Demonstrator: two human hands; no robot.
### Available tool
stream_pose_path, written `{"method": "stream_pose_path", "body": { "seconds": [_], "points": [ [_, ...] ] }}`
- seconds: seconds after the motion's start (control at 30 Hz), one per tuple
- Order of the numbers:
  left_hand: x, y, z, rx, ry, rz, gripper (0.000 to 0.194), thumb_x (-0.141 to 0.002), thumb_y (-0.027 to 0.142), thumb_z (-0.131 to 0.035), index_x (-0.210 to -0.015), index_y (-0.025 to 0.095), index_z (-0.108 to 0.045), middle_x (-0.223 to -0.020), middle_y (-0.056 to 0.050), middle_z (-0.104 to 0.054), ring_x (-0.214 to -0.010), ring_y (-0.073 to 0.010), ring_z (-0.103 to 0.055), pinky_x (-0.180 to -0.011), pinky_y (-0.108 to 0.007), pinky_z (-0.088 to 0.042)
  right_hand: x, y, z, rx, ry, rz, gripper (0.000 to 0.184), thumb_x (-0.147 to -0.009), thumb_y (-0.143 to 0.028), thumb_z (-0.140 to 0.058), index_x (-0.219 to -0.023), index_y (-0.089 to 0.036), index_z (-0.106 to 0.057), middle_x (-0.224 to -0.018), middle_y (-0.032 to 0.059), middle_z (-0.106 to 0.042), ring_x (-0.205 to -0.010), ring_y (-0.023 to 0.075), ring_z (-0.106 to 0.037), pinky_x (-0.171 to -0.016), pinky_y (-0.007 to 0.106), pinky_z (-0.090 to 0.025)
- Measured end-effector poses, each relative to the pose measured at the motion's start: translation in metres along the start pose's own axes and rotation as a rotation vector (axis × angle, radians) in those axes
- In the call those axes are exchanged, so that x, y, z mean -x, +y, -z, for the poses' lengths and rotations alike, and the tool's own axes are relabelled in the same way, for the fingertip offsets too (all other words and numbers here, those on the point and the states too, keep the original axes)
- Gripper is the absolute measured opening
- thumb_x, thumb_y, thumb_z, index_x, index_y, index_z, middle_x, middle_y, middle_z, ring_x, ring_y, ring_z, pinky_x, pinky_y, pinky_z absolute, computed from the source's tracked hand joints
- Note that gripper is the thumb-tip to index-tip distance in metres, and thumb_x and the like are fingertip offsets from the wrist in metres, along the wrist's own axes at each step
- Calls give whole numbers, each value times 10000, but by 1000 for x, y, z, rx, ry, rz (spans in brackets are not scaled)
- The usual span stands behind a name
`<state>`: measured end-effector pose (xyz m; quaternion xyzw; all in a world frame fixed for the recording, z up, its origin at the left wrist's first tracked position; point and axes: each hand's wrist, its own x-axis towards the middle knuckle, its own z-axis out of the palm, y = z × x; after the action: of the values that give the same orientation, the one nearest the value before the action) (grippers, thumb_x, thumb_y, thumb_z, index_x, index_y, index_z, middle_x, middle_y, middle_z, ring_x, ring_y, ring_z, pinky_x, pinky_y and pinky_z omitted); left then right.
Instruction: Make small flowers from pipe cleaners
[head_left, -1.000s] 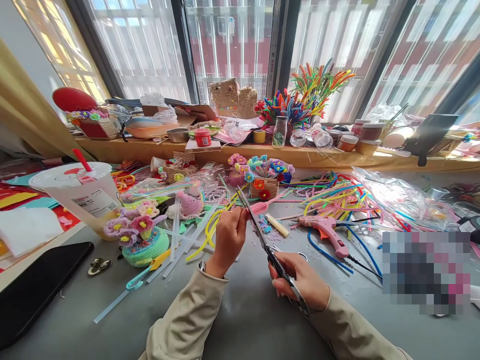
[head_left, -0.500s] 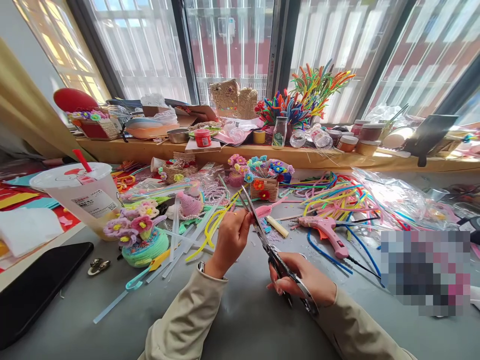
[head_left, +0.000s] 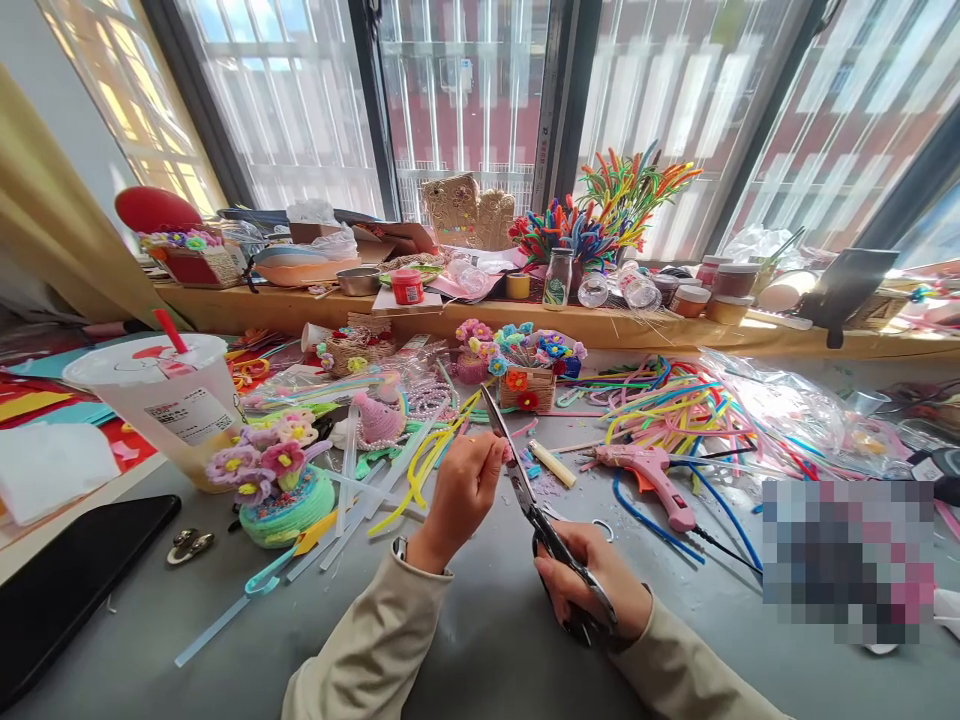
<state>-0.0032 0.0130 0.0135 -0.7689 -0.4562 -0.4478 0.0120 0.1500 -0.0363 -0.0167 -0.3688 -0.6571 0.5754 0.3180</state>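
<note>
My left hand (head_left: 463,492) is closed in a pinch, its fingertips beside the scissor blades. A small bit of pink fuzzy stem (head_left: 507,453) shows at those fingertips; the rest is hidden by the fingers and blades. My right hand (head_left: 596,578) grips the black handles of a pair of metal scissors (head_left: 526,489), which point up and away to the left. Their blades lie nearly together. Behind the hands, a cream-coloured stick (head_left: 553,464) lies on the grey table among pink and blue scraps.
A pink glue gun (head_left: 651,478) and a heap of colourful fuzzy stems (head_left: 667,410) lie right. Left are a drink cup (head_left: 169,400), a green base with fuzzy flowers (head_left: 289,505), clear glue sticks (head_left: 375,492) and a black phone (head_left: 82,590). A flower basket (head_left: 527,388) stands behind.
The scissors have closed, their handles drawn together in my right hand. The longer pink fuzzy piece that stuck out past the blades no longer shows there. My left hand stays nearly in place.
</note>
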Motion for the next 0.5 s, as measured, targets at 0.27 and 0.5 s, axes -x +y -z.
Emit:
{"method": "stream_pose_path", "body": {
  "seconds": [0.27,0.5],
  "points": [
    [-3,-11,6,-2,84,209,248,-799,254,-295,-584,189,-402,-504,27,-427,-497,-109,-414,-503,-212,-329,6,-8,14,177,133,39,237,-708,-365,-441,-585,-178,-364,-419,-53,-390,-380,74,-384,-411,195,-319],
    [-7,-27,6,134,289,477,267,-801,325,-289,-571,196,-332,-485,51,-333,-446,-88,-347,-461,-202,-308,19,-5,30,882,166,-4,222,-627,-330,-521,-511,-168,-422,-467,-24,-415,-444,87,-337,-441,216,-215]
  ]
}}
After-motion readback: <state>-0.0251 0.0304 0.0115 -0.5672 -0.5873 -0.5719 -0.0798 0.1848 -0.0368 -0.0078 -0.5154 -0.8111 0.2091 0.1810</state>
